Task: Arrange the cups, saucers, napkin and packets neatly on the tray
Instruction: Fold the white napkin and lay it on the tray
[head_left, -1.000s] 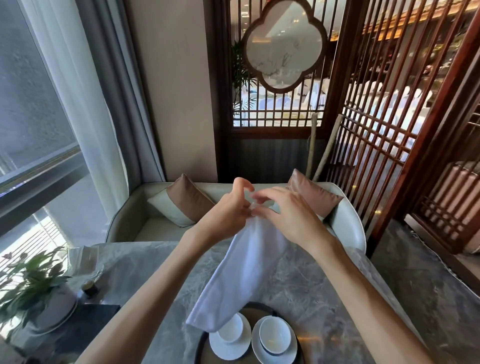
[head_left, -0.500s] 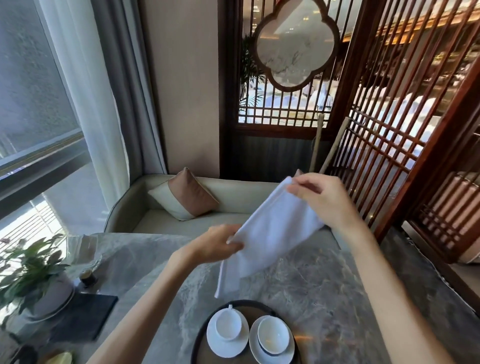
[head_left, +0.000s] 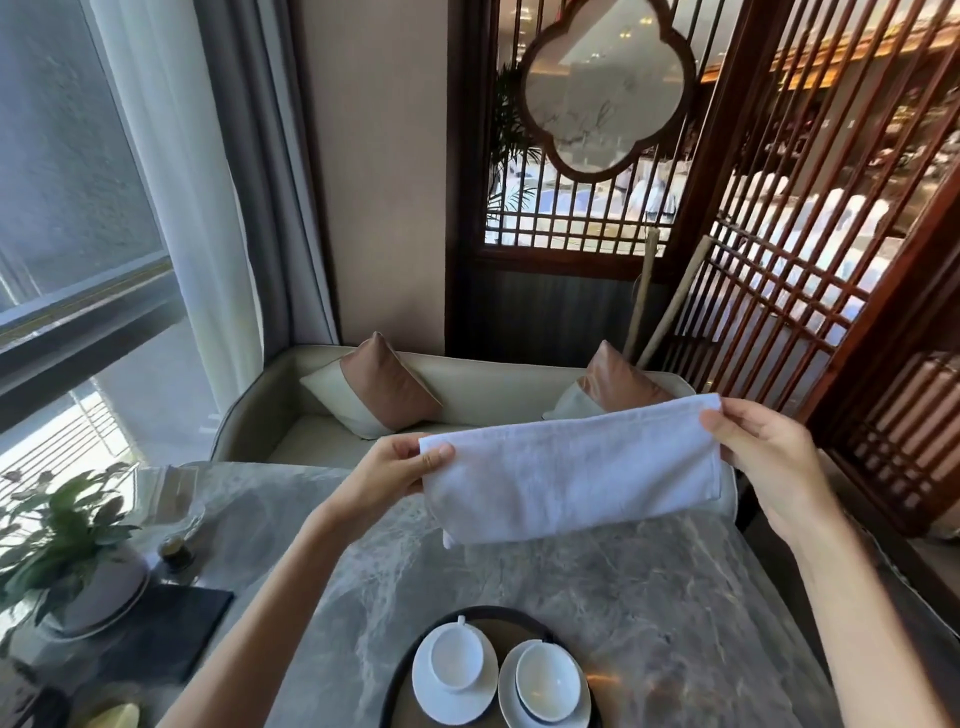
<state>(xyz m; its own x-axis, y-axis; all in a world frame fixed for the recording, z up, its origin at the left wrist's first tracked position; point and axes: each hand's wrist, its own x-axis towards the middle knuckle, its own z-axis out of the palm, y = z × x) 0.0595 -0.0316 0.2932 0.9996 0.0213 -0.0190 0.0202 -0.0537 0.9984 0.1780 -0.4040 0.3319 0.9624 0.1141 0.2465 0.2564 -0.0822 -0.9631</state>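
So, grey marble bench (head_left: 649, 623). White napkin (head_left: 566, 467) held up in the air over its far half, folded over and stretched sideways, well apart from the round dark tray (head_left: 493, 610) at the near edge. Left grip (head_left: 387, 475) pinching the napkin's left end, right grip (head_left: 763, 452) pinching its top right corner. On the tray, left saucer (head_left: 423, 691) and right saucer (head_left: 506, 699) side by side, left cup (head_left: 456, 662) and right cup (head_left: 548, 682) on them.

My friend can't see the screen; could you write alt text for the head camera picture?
The left hand and right hand hold a white napkin stretched between them above a marble table. Nearer the camera, two white cups on saucers stand side by side on a dark tray.
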